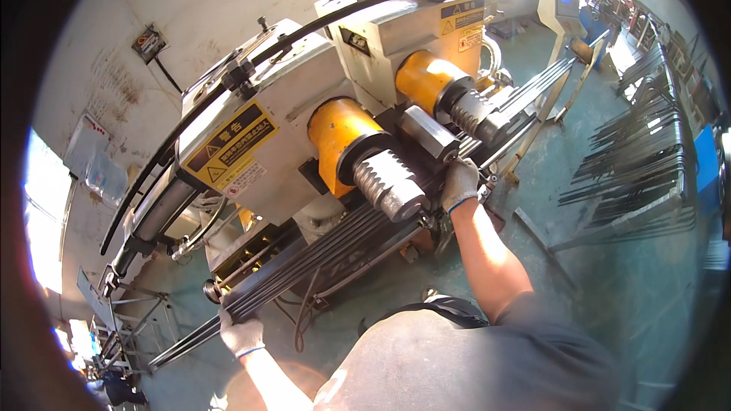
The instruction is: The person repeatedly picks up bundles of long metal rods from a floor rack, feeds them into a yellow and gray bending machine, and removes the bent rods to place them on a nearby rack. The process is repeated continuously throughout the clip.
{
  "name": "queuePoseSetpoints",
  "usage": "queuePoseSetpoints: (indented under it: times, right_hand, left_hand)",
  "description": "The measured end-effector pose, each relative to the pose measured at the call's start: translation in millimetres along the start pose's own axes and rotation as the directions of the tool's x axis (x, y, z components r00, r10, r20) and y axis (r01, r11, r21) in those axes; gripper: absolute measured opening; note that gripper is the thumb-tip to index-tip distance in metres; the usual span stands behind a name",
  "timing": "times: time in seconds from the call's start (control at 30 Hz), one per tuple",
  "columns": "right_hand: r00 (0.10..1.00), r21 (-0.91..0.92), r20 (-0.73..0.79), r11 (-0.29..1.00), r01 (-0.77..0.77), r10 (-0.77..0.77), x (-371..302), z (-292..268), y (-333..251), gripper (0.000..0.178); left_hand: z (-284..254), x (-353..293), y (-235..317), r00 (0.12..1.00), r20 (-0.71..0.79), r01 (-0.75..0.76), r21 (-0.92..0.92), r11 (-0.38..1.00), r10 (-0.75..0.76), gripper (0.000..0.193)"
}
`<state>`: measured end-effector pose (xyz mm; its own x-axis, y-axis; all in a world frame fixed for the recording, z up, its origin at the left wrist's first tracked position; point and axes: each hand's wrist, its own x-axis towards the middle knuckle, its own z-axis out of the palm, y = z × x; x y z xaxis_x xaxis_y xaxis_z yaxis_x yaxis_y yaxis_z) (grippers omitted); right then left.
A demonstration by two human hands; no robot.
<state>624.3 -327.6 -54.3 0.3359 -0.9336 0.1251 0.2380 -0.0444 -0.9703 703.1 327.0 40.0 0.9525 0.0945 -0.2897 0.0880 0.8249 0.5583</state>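
Both my hands wear pale knit gloves. A bundle of several long dark metal rods (308, 247) runs slantwise along the front of a bending machine (297, 76). My left hand (241, 333) is closed on the rods toward their lower-left end. Farther right, my right hand (461, 183) is closed round the same bundle, just below a grey hexagonal block (428, 133); its fingertips are partly hidden. Two ridged steel rollers, the nearer roller (388, 183) and the farther roller (478, 116), stick out from yellow housings close to my right hand.
A rack of bent dark rods (640, 144) stands on the green floor at right. A control panel (563, 7) is at the far right, near a rod support stand (582, 68). A black hose (171, 129) arcs over the machine. Metal frames (141, 312) stand at lower left.
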Motion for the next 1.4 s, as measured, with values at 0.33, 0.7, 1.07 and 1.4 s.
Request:
queuePoseSetpoints:
  times: [0.33,0.7,1.07,1.4]
  right_hand:
    - [0.927,0.170,0.015,0.913,-0.372,0.375,-34.5,7.2,-93.6,0.039]
    - [0.915,0.163,0.156,0.904,-0.396,0.372,-60.6,-31.4,-154.6,0.037]
    - [0.951,-0.045,0.193,0.970,-0.237,0.242,-53.7,-30.2,-124.1,0.036]
    - [0.928,-0.554,0.328,0.759,0.343,-0.179,-75.7,-101.4,-62.6,0.045]
  left_hand:
    - [62.1,-31.3,-94.7,0.996,0.026,0.085,0.109,0.990,-0.088,0.033]
    - [27.6,-1.0,-59.7,0.988,-0.150,-0.021,0.105,0.994,0.037,0.036]
    - [96.9,-51.6,-150.8,0.986,-0.149,0.081,0.069,0.994,-0.070,0.031]
    - [103.7,-69.9,-108.6,0.988,-0.153,0.014,0.012,1.000,-0.012,0.031]
